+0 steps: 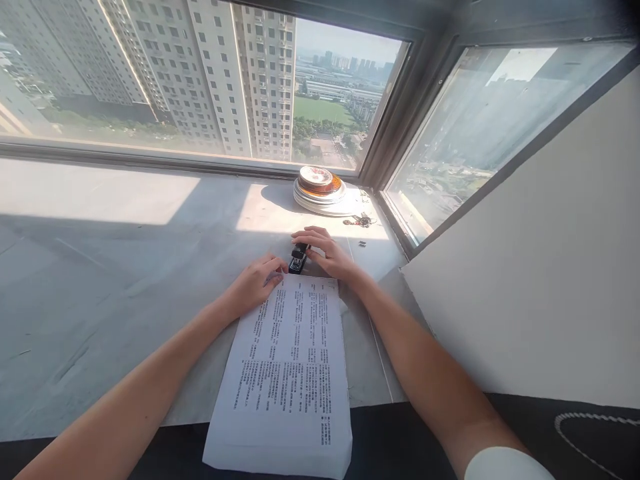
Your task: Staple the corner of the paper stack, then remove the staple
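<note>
A black stapler [298, 259] stands on the pale sill with its front end toward me, close to the top edge of the printed sheets of paper [295, 373]. My right hand [324, 253] is closed around the stapler from the right and rear, its fingers bent over the top. At the top left corner of the sheets, my left hand [257, 283] pinches the paper, its fingertips close to the stapler's front. The sheets lie lengthwise toward me, and their near end reaches past the sill's edge. How many sheets there are, I cannot tell.
Stacked plates and bowls [320, 190] stand by the window corner. In front of them lies a small dark bunch, perhaps keys [361, 220], and two small dark pieces [363, 244]. A white wall [540, 267] bounds the right side. A twisted cord [560, 433] shows at lower right.
</note>
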A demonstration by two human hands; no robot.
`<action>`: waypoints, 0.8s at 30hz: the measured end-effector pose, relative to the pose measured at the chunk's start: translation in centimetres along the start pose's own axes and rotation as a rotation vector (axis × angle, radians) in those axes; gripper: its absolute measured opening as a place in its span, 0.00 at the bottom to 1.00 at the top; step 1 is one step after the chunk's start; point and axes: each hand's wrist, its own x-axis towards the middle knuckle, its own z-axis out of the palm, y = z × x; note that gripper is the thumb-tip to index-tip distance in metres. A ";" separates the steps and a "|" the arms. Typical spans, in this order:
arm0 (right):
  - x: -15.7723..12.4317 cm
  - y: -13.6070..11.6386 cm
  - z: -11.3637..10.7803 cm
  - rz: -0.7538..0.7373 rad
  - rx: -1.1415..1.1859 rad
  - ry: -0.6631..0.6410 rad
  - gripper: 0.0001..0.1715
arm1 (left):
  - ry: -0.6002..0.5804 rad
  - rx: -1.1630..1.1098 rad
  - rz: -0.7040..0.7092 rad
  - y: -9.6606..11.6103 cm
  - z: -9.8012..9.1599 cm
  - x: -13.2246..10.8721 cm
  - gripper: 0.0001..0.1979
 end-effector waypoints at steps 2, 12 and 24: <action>0.1 -0.7 0.1 -0.002 0.025 -0.025 0.20 | 0.022 -0.027 0.001 0.1 0.2 0.0 0.08; 0.7 -1.8 0.9 0.084 0.144 0.034 0.19 | 0.104 -0.107 -0.022 -0.3 0.6 0.4 0.07; 0.8 -2.3 0.5 0.073 0.141 -0.084 0.18 | 0.091 -0.158 -0.091 0.0 -0.3 0.5 0.10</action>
